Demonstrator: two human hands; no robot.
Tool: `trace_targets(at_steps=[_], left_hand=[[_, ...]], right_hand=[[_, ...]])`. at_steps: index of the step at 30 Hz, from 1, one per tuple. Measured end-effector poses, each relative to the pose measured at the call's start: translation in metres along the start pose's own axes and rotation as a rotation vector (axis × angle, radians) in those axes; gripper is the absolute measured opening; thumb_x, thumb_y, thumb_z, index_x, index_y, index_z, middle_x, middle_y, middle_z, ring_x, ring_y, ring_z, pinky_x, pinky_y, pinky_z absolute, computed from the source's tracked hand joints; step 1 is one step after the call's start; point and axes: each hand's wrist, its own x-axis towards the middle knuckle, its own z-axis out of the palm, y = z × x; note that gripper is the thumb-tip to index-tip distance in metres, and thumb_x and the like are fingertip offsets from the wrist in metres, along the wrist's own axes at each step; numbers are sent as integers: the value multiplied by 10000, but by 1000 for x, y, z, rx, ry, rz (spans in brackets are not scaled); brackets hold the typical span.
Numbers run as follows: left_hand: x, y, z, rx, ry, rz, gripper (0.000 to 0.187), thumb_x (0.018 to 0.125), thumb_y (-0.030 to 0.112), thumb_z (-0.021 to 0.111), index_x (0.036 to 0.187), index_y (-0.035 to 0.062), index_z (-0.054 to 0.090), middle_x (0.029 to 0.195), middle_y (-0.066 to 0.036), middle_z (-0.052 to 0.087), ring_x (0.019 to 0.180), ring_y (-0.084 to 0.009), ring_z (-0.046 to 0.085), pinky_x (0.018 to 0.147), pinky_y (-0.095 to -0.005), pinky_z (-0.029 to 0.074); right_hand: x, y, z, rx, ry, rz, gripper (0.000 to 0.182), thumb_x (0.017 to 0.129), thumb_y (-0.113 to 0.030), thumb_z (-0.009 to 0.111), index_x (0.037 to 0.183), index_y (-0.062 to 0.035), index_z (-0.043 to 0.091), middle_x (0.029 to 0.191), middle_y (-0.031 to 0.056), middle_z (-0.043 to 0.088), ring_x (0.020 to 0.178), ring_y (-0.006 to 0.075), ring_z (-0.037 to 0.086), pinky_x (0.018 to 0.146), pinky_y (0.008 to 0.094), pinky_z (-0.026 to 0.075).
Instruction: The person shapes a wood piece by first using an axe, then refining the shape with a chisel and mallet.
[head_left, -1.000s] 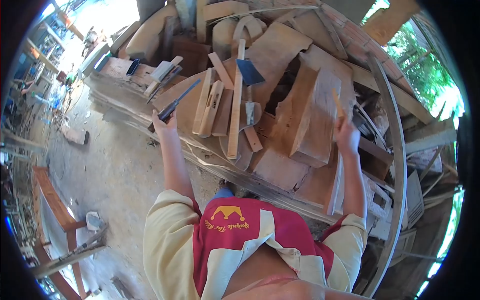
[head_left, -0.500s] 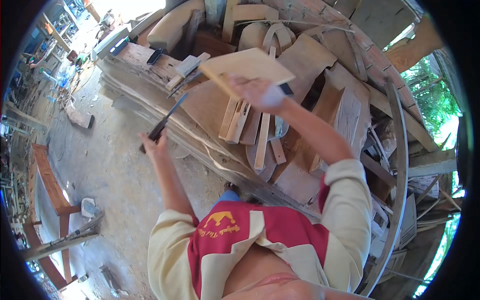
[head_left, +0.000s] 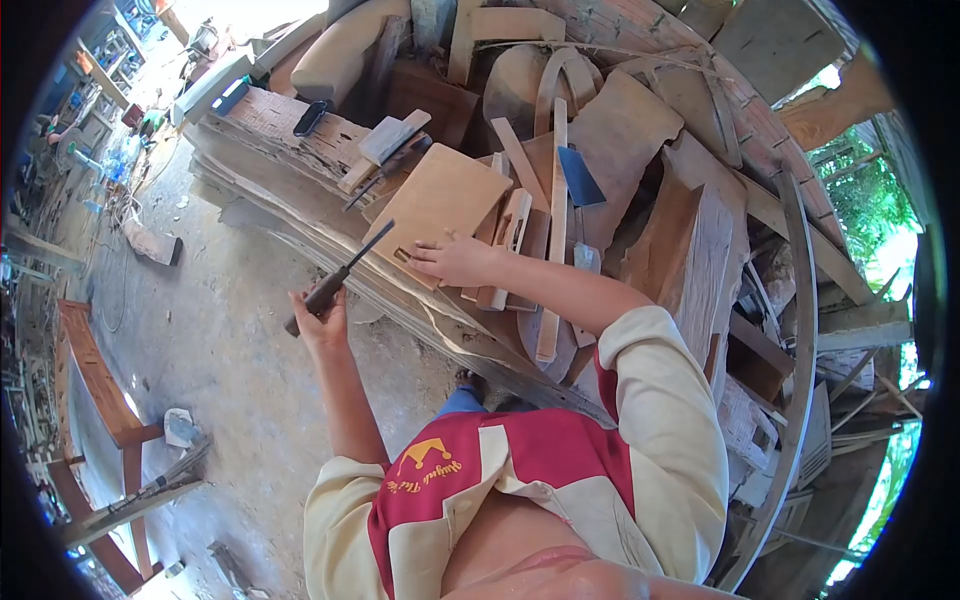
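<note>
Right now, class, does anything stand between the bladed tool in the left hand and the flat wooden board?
Nothing visible does. The bladed tool in the left hand shows its tip over the wooden board; the right hand lies on it, to one side.

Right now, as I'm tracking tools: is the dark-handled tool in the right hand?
No, the left hand holds the dark-handled tool, while the right hand touches the flat wooden board.

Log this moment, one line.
left hand: gripping dark-handled tool | right hand: palm down on wooden board, near its slot | tool-board contact: unclear
</note>
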Motion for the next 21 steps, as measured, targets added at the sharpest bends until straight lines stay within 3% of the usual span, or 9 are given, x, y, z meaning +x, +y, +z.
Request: trace_targets(at_steps=[2, 4, 6, 8, 10, 13, 17, 19, 21], left_hand=[[-7, -10, 13, 32, 39, -8, 282, 854, 341, 538, 941, 114, 394, 939, -97, 524, 939, -307, 522, 859, -572, 369], [-2, -17, 17, 32, 15, -52, 262, 856, 332, 534, 923, 111, 410, 919, -96, 537, 932, -294, 531, 853, -567, 371], [-2, -23, 26, 50, -6, -62, 252, 855, 328, 534, 906, 108, 421, 910, -95, 540, 931, -286, 532, 853, -564, 373], [-2, -29, 32, 65, -26, -69, 243, 855, 323, 533, 888, 105, 431, 900, -95, 543, 929, -278, 534, 852, -561, 374], [-3, -36, 36, 28, -74, -89, 215, 854, 292, 531, 864, 95, 446, 899, -99, 547, 925, -275, 535, 844, -556, 382], [-14, -47, 44, 71, -54, -121, 179, 852, 243, 521, 871, 75, 462, 901, -116, 547, 920, -285, 535, 836, -555, 391], [-14, -55, 38, 76, -131, -182, 246, 851, 218, 488, 956, -2, 448, 919, -143, 526, 938, -334, 524, 876, -575, 361], [-21, -57, 40, 87, -136, -160, 252, 850, 219, 488, 956, -6, 447, 927, -146, 526, 938, -337, 522, 877, -572, 362], [-20, -55, 42, 103, -150, -144, 258, 848, 219, 489, 956, -11, 446, 936, -148, 525, 937, -341, 521, 878, -568, 362]], right_hand=[[-6, 3, -14, 120, -111, 80, 445, 825, -256, 474, 1242, -112, 421, 1315, 64, 411, 1201, 185, 407, 835, 361, 440], [-11, 16, -25, 127, 35, 219, 448, 802, -270, 505, 1225, -132, 446, 1199, 69, 513, 1079, 208, 513, 786, 386, 470], [-22, 33, -39, 447, -2, 604, 387, 780, -251, 509, 1140, -108, 519, 986, 115, 608, 870, 253, 601, 694, 394, 493], [-44, 55, -44, 386, -3, 884, 343, 755, -248, 511, 1049, -80, 568, 810, 140, 628, 721, 309, 611, 631, 420, 488], [-66, 81, -28, 507, 124, 1109, 354, 777, -337, 548, 973, -43, 558, 837, 149, 620, 839, 289, 602, 675, 394, 475], [-92, 105, -7, 436, -76, 1163, 399, 757, -392, 579, 894, -18, 597, 835, 172, 625, 833, 290, 609, 686, 380, 468], [-90, 102, 6, 590, 30, 1167, 462, 715, -432, 622, 855, 8, 616, 825, 182, 631, 821, 299, 613, 709, 361, 464], [-84, 94, -11, 605, 2, 1311, 502, 676, -451, 658, 882, 5, 622, 830, 176, 633, 822, 299, 611, 742, 351, 458], [-83, 90, -22, 685, 57, 1311, 498, 665, -438, 673, 893, 2, 624, 851, 177, 631, 828, 292, 611, 742, 349, 459]])
